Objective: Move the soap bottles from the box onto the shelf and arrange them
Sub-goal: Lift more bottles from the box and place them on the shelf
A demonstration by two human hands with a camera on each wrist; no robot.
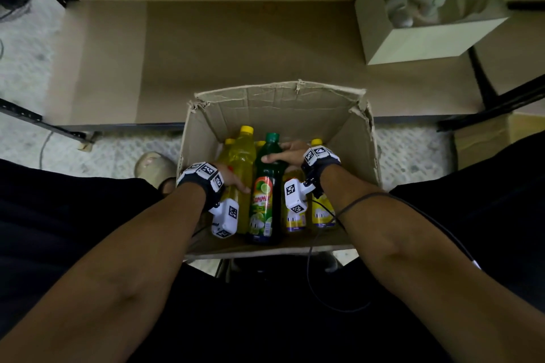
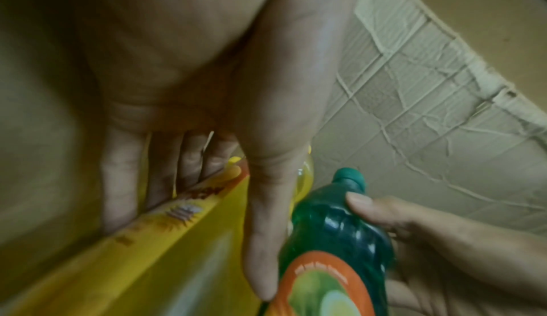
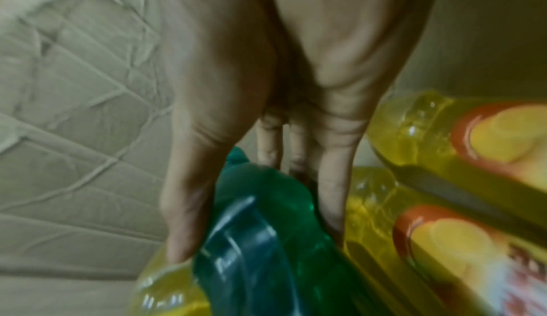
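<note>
your right hand [image 1: 290, 153] wraps the shoulder of the green bottle [image 1: 267, 186], thumb across its front, likely to draw it up. your left hand [image 1: 233, 177] clasps the tall yellow bottle [image 1: 243, 156] just beside it. both stand in the box [image 1: 277, 103], shelf [image 1: 236, 53] beyond your hands.

Dim, greenish indoor light fills the head view, falling brightest on the cardboard shelf [image 1: 265, 47] beyond the box [image 1: 277, 103] and leaving the person's dark clothing nearest the camera almost black. Wide-angle distortion bends the shelf's metal frame at the edges, and the white carton [image 1: 424, 35] right of the box looks soft. Both wrist views are murky and smeared: the left hand [image 2: 207, 87] and right hand [image 3: 296, 64] fill them out of focus, while small highlights glint on the green bottle [image 3: 260, 239] and the yellow bottles [image 3: 444, 157].
</note>
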